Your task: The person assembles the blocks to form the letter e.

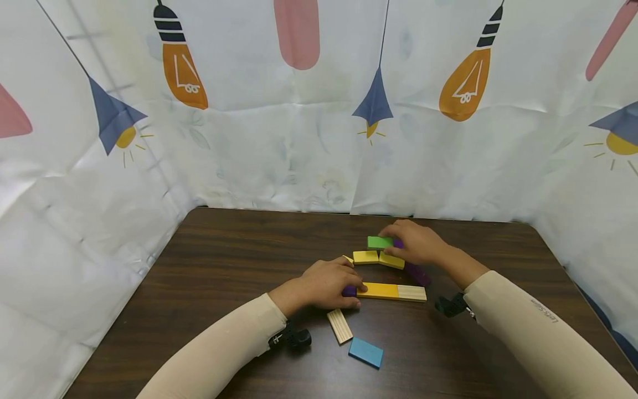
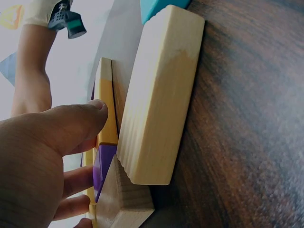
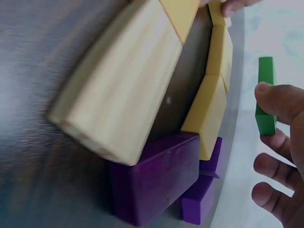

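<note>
My right hand (image 1: 418, 244) pinches a green block (image 3: 266, 71) between thumb and fingers, above the back of the arrangement. Below it, yellow blocks (image 1: 366, 257) lie in a curved row, with purple blocks (image 3: 161, 175) at their right end. My left hand (image 1: 326, 284) rests over the row's left end. Its thumb is stretched out by an orange-yellow block (image 1: 379, 291), and its fingertips touch the blocks on the far side. A purple block (image 2: 103, 164) shows beside that hand, partly hidden by it. A plain wooden block (image 1: 411, 293) continues the front row to the right.
In front of the left hand lie a loose plain wooden block (image 1: 340, 327) and a blue block (image 1: 366, 353). They stand on a dark brown wooden table (image 1: 239, 249). Behind the table hangs a white curtain (image 1: 299, 155) printed with lamps.
</note>
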Action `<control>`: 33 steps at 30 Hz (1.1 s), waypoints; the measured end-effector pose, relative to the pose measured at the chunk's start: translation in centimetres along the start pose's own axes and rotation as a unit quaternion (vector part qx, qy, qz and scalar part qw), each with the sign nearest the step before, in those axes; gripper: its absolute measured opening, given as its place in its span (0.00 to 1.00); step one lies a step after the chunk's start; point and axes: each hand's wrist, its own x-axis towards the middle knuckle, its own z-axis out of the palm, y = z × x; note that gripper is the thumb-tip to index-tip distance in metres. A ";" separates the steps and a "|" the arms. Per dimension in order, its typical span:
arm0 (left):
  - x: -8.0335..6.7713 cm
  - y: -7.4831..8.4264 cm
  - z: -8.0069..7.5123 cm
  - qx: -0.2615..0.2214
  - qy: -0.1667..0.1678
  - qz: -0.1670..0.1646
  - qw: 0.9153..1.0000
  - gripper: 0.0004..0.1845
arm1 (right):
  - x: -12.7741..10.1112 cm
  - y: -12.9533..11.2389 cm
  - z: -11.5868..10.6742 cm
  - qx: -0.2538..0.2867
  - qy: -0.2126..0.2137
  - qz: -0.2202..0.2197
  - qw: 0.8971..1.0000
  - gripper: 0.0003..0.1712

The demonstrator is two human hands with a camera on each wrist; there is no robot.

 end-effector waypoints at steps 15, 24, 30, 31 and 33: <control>0.0 0.0 0.0 -0.003 0.009 0.004 1.000 0.20 | -3.4 -0.8 0.6 -0.008 0.030 -0.017 0.999 0.22; -0.1 0.0 0.1 0.000 0.012 0.004 1.000 0.20 | -5.3 -1.3 0.6 -0.010 0.035 -0.022 0.999 0.22; 0.0 0.0 0.2 -0.002 0.013 0.003 1.000 0.20 | -6.6 -1.5 0.7 -0.007 0.044 -0.029 0.999 0.22; 0.0 0.0 0.2 -0.002 0.014 0.004 1.000 0.20 | -6.8 -1.6 0.7 -0.007 0.046 -0.029 0.998 0.22; -0.1 -0.1 0.2 -0.001 0.015 0.005 1.000 0.20 | -7.2 -1.7 0.8 -0.006 0.052 -0.032 0.998 0.22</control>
